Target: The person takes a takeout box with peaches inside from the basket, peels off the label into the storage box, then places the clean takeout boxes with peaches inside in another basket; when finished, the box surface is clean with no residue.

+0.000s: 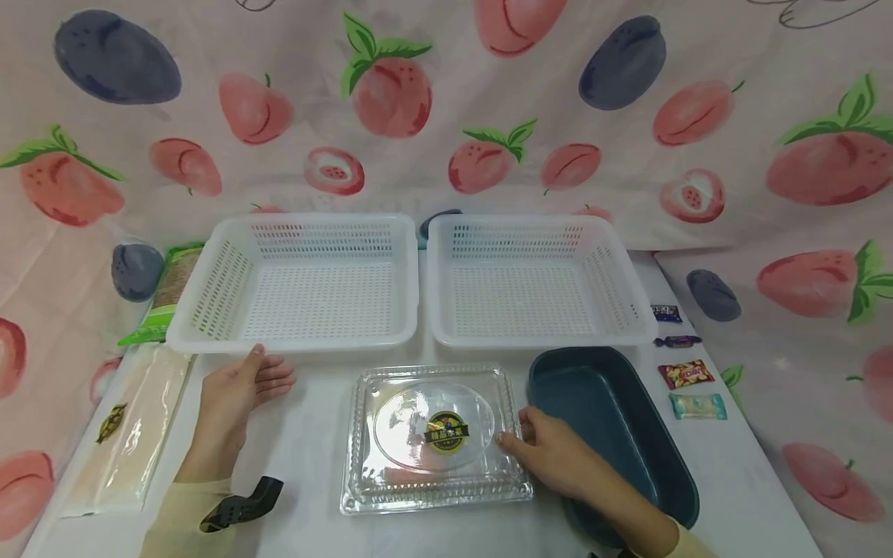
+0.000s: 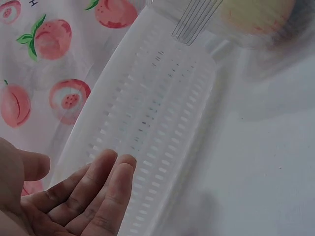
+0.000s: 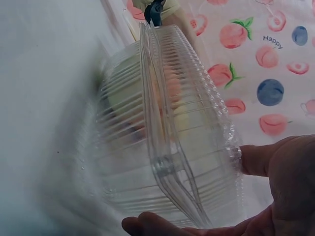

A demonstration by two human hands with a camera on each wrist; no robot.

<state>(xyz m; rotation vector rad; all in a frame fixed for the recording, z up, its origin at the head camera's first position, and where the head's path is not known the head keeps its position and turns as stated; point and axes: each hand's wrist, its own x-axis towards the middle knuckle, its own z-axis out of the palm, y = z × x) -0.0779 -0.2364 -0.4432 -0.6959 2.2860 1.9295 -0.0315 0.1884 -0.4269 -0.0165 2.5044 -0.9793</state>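
Note:
A clear plastic clamshell box (image 1: 436, 438) with a round black-and-gold sticker on its lid lies at the front middle of the table. My right hand (image 1: 558, 453) grips its right side; in the right wrist view the thumb (image 3: 255, 160) is on the lid's side and the fingers lie along the other side. Yellowish, orange and green shapes show dimly through the box's ridged wall (image 3: 147, 108). My left hand (image 1: 237, 395), fingers loosely extended and holding nothing, hovers by the front rim of the left white basket (image 1: 293, 345).
A second white basket (image 1: 544, 339) stands to the right. A dark blue tray (image 1: 614, 418) lies beside the box. Several small wrapped snacks (image 1: 686, 373) line the right edge. At left are a green packet (image 1: 167, 291) and a pale flat vacuum pack (image 1: 132, 426).

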